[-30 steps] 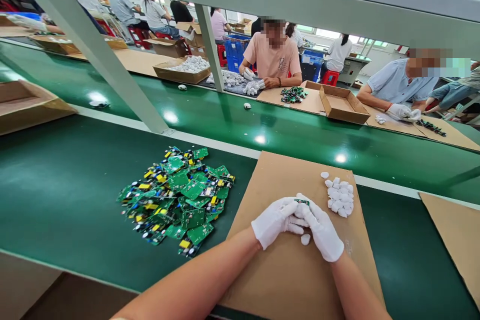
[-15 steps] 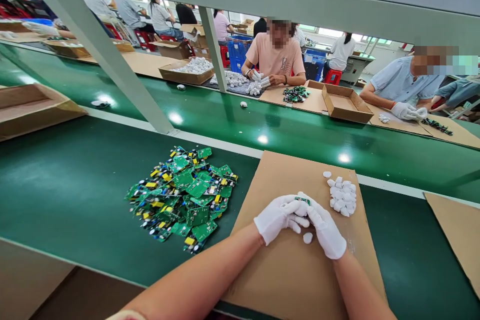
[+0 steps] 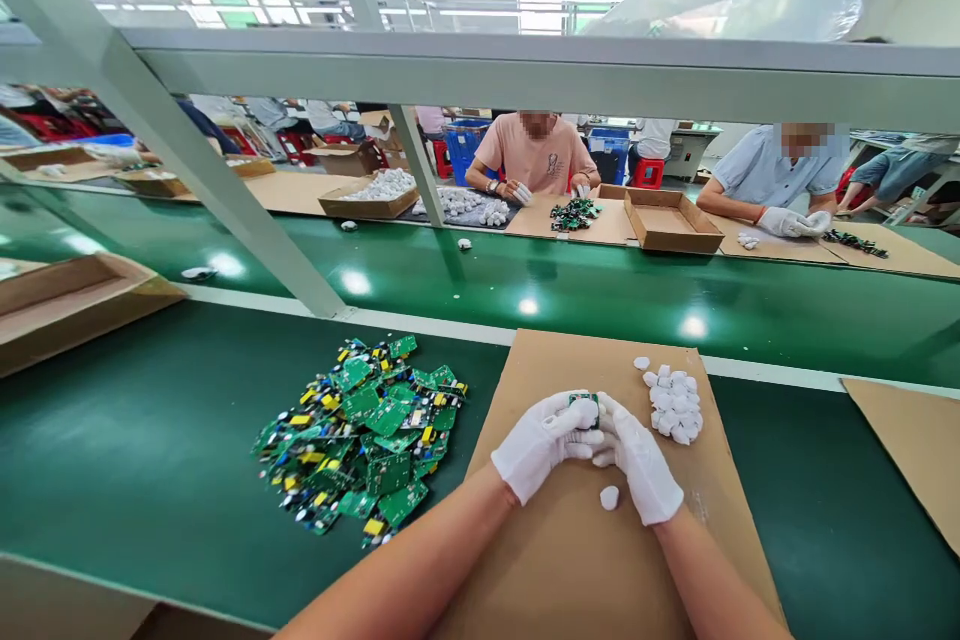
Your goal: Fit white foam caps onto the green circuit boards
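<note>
Both my hands wear white gloves and meet over a brown cardboard sheet (image 3: 570,560). My left hand (image 3: 538,442) and my right hand (image 3: 639,460) together pinch a small green circuit board in a white part (image 3: 583,407). One loose white cap (image 3: 609,497) lies on the cardboard just below my hands. A small heap of white caps (image 3: 673,405) sits to the right of my fingers. A pile of green circuit boards (image 3: 360,428) lies on the green bench to the left.
A grey slanted frame post (image 3: 217,190) and a crossbar (image 3: 525,70) stand ahead. Beyond a green conveyor belt (image 3: 570,280), other people work at cardboard boxes (image 3: 671,223). A cardboard tray (image 3: 67,305) sits at left, another cardboard sheet (image 3: 907,450) at right.
My head has tilted up, so more of the ceiling and frame shows. My hands stay together on the small board, shifted slightly away from me.
</note>
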`<state>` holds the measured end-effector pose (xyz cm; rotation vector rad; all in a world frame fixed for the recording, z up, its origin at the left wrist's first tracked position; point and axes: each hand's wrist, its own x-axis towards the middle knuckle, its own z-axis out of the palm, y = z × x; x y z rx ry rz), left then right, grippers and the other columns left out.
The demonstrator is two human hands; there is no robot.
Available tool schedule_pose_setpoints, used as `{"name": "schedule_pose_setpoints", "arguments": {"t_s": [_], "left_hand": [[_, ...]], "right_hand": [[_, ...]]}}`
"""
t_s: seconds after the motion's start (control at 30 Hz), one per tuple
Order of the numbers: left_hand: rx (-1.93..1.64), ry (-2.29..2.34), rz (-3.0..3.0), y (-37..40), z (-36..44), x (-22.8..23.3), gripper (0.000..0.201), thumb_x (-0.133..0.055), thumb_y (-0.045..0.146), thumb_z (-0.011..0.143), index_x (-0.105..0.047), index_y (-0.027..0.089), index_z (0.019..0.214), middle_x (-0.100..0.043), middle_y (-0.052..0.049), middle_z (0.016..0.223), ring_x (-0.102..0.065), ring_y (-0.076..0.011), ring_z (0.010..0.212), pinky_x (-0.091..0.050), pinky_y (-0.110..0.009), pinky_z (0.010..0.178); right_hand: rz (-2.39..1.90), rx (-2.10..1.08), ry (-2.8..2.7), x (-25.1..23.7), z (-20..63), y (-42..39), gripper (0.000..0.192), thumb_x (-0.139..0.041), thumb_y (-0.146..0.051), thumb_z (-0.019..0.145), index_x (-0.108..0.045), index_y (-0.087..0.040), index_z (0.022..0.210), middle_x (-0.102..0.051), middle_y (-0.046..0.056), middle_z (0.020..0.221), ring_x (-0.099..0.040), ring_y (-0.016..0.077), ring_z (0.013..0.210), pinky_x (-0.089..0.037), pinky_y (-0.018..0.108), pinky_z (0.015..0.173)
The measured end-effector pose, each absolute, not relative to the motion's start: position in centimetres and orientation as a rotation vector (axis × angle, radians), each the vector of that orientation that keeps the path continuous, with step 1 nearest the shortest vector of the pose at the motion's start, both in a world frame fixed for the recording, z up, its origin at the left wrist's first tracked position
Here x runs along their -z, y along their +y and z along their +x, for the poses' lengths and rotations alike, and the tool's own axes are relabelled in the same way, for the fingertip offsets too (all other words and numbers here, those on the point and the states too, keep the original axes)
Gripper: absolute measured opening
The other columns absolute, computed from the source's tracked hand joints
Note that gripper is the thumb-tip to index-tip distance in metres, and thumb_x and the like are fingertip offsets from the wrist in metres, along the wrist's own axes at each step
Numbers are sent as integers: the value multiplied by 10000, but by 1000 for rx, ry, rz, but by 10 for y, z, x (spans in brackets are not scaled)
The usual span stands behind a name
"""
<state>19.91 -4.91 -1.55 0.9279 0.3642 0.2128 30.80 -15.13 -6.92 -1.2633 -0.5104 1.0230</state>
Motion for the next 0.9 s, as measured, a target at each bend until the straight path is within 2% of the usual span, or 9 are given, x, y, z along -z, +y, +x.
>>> {"name": "schedule_pose_setpoints", "arguments": {"t_s": [0.13, 0.23, 0.37, 0.47, 0.53, 0.67, 0.77, 0.9], "left_hand": [[-328, 432, 1374, -18, 218, 16, 296, -557, 437, 779, -576, 156, 872, -557, -34, 796, -534, -111, 709, -432, -225, 638], [-436, 616, 1803, 21, 244, 24, 380, -524, 462, 777, -614, 132, 942, -612, -103, 972, -561, -181, 902, -424, -275, 794], [-470, 828, 1981, 78, 277, 38, 398, -572, 422, 732, -648, 121, 982, -524, -149, 1229, -446, -263, 1159, -337, -302, 936], [-420, 1030, 2128, 113, 289, 46, 401, -530, 409, 757, -622, 167, 1063, -462, -135, 1304, -377, -296, 1224, -306, -361, 972], [-374, 1172, 2218, 129, 288, 51, 437, -475, 401, 789, -552, 200, 1169, -393, -135, 1364, -337, -319, 1250, -281, -436, 982], [-262, 1310, 2436, 145, 274, 65, 490, -440, 285, 802, -419, 290, 1292, -229, -100, 1466, -178, -322, 1331, -119, -559, 1018], [-155, 1273, 2607, 150, 264, 72, 526, -469, 234, 774, -415, 390, 1273, -261, -37, 1459, -134, -303, 1347, -36, -574, 1023], [-55, 1236, 2752, 160, 260, 68, 523, -441, 222, 785, -403, 419, 1269, -365, -25, 1397, -203, -294, 1318, -18, -591, 1011]], "right_hand": [[-1247, -1070, -514, 61, 306, -152, 634, -504, -598, 773, -478, -192, 1259, -650, 104, 1072, -619, 134, 659, -458, 250, 558], [-1271, -1046, -482, 55, 303, -153, 615, -501, -594, 781, -484, -190, 1245, -656, 105, 1070, -619, 129, 662, -452, 248, 562], [-1292, -1064, -486, 53, 302, -153, 600, -518, -586, 773, -504, -182, 1217, -667, 102, 1042, -610, 125, 645, -443, 246, 554], [-1278, -1083, -516, 55, 304, -153, 650, -530, -622, 737, -517, -164, 1197, -665, 113, 1033, -596, 123, 622, -432, 246, 536], [-1287, -1093, -541, 56, 304, -152, 620, -539, -601, 738, -531, -164, 1178, -671, 105, 1011, -583, 116, 612, -422, 239, 531], [-1367, -1131, -610, 51, 302, -149, 387, -529, -427, 783, -603, -177, 1069, -678, 65, 960, -554, 97, 607, -394, 216, 523], [-1413, -1139, -654, 45, 298, -147, 327, -508, -359, 781, -616, -189, 1039, -666, 44, 984, -541, 79, 594, -395, 203, 526], [-1450, -1170, -694, 41, 295, -148, 326, -489, -386, 776, -625, -218, 1020, -633, 38, 1041, -541, 94, 630, -346, 159, 405]]}}
